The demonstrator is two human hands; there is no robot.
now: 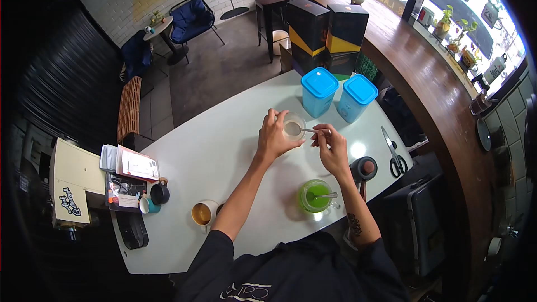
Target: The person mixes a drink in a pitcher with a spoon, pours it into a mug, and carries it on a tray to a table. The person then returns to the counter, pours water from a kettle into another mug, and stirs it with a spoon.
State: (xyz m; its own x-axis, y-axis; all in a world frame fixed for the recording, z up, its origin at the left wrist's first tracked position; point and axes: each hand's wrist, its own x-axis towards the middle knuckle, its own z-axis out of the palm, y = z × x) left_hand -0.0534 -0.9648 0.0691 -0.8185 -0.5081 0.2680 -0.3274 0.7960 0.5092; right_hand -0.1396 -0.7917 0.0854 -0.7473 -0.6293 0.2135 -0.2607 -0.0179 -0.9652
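My left hand is wrapped round a small clear glass with something pale in it, above the middle of the white table. A thin metal spoon reaches into the glass, its handle pinched in my right hand. Nearer to me stands a glass mug of bright green liquid with another spoon in it. A white cup of brown liquid is left of my left forearm, with a dark round thing partly hidden beside it.
Two blue-lidded containers stand beyond my hands, before black boxes. Scissors and a dark round-topped object lie to the right. Papers, a teal cup and a dark cup are left.
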